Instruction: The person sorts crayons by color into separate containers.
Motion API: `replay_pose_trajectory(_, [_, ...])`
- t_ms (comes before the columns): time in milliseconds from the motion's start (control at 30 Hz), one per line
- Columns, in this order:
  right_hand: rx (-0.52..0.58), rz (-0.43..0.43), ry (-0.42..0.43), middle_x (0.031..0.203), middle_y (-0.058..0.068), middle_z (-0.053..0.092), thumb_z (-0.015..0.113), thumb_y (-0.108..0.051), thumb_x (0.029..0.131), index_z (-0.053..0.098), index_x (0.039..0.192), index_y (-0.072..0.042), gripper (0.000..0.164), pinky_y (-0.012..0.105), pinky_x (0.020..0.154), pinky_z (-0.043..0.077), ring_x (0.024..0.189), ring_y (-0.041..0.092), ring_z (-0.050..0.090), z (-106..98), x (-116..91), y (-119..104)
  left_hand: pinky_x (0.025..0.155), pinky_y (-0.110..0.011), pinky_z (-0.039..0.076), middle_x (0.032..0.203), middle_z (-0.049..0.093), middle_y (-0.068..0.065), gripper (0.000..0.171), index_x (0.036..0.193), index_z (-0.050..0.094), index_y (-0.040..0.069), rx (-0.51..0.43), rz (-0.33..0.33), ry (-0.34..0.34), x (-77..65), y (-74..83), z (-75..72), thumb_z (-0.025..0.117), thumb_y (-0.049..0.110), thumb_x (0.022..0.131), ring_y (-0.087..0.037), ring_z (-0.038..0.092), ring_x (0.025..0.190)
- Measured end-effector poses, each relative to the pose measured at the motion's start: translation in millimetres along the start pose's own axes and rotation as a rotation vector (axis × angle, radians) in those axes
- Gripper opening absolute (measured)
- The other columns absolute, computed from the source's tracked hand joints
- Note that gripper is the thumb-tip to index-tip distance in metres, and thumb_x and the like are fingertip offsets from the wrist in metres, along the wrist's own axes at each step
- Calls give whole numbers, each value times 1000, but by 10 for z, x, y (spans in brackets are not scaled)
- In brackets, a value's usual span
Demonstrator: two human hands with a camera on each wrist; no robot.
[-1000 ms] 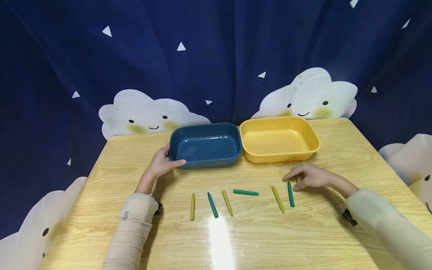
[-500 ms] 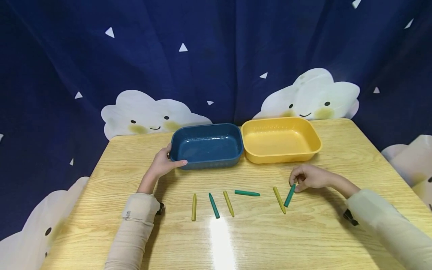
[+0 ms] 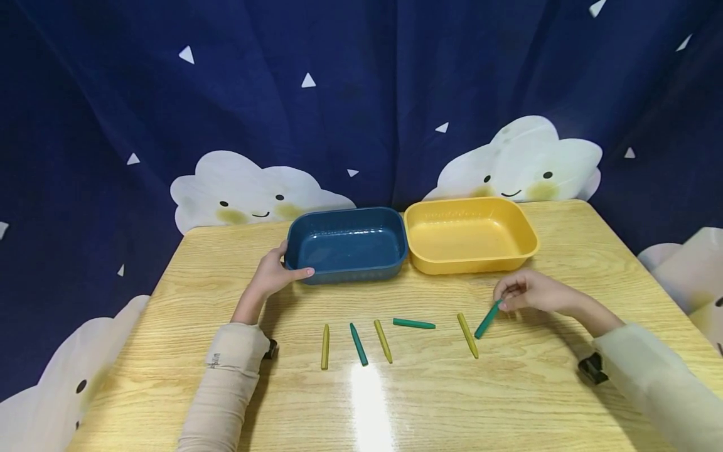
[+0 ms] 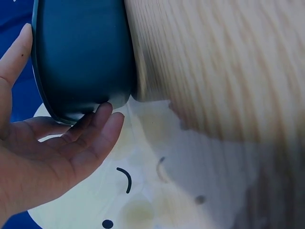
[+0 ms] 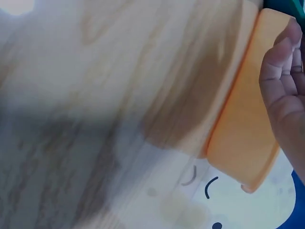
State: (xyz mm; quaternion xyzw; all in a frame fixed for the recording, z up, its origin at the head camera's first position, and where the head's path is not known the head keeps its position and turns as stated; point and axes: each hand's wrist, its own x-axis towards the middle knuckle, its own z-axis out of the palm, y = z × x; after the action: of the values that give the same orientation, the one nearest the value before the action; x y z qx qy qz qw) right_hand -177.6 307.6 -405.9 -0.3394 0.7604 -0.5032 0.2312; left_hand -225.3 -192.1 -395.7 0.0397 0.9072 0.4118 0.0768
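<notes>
My right hand pinches the upper end of a green crayon, which slants down to the left above the table. In the right wrist view a bit of it shows at the top corner, by the fingertips. My left hand holds the left end of a dark blue bin, thumb along its front wall. From the left wrist, its fingers are seen bent against the bin's end. Left of the held crayon lie a yellow crayon, a green crayon and several others.
A yellow bin stands against the blue bin's right side, near the table's back edge. Two more yellow crayons and a green crayon lie on the wooden table. A dark blue curtain with printed clouds hangs behind.
My right hand has taken hold of the rightmost green crayon. The crayon has swung from nearly upright to slanting, and moved slightly up with the hand. The left hand stays on the blue bin.
</notes>
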Motion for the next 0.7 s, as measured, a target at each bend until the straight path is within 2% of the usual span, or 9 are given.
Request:
replay_pose_trajectory(33, [8, 2, 8, 68, 24, 54, 58, 6, 84, 61, 87, 3, 5, 35, 46, 42, 54, 24, 45, -7, -2, -12, 101, -49, 29, 146, 17, -26, 104, 142, 9, -8, 4, -1, -2, 3, 0, 0, 74, 38, 75, -41, 25, 129])
replay_pose_trajectory(267, [-24, 10, 111, 74, 14, 61, 60, 3, 84, 62, 87, 3, 4, 30, 54, 46, 63, 8, 53, -29, 30, -122, 103, -47, 27, 146, 17, -24, 103, 143, 9, -6, 15, -18, -3, 12, 6, -6, 74, 35, 75, -37, 22, 132])
replay_pose_trajectory(533, [-40, 61, 257, 78, 5, 65, 63, 0, 83, 64, 88, 2, 5, 26, 61, 49, 69, 10, 57, -18, 111, -308, 104, -47, 26, 146, 17, -24, 103, 143, 9, -7, 20, -25, -4, 11, 2, -10, 75, 35, 75, -36, 21, 132])
replay_pose_trajectory(700, [3, 70, 314, 77, 5, 63, 61, 0, 84, 64, 88, 0, 5, 25, 62, 50, 69, 15, 57, -38, 170, -384, 103, -46, 27, 146, 19, -24, 102, 142, 10, -7, 22, -18, 0, 11, 13, -14, 75, 34, 75, -36, 22, 132])
